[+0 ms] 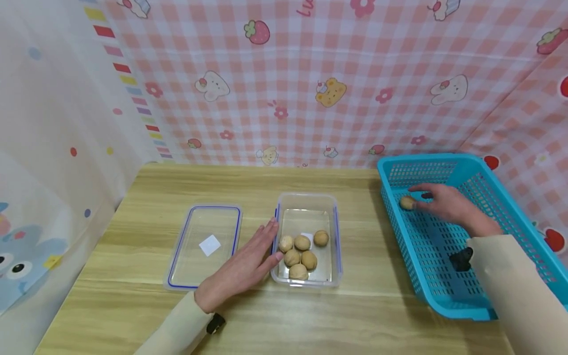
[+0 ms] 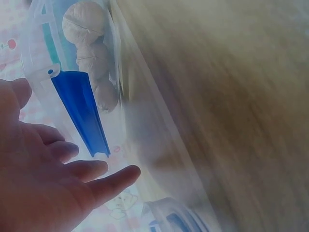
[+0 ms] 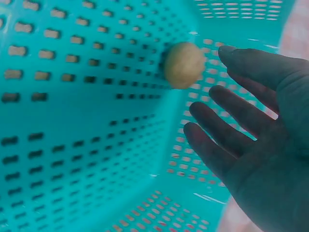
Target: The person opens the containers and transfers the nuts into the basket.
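My left hand point(image 1: 241, 266) lies with straight fingers at the left wall of a clear plastic container point(image 1: 335, 276); the left wrist view shows its fingers beside a blue side clip point(image 2: 79, 111). Several walnuts point(image 1: 302, 242) sit in the container, mostly toward its near left part. My right hand point(image 1: 452, 207) reaches into a turquoise basket point(image 1: 443, 306), beside a single walnut point(image 3: 185, 65) near the basket's left wall. In the right wrist view its fingers are spread, with a gap between them and that walnut.
A clear lid point(image 1: 186, 268) with a blue seal lies flat left of the container, partly behind the left hand. The wooden table point(image 1: 355, 315) carries everything. A pink checked cloth point(image 1: 288, 133) hangs along the back, and a pale printed cloth point(image 1: 66, 148) hangs at the left.
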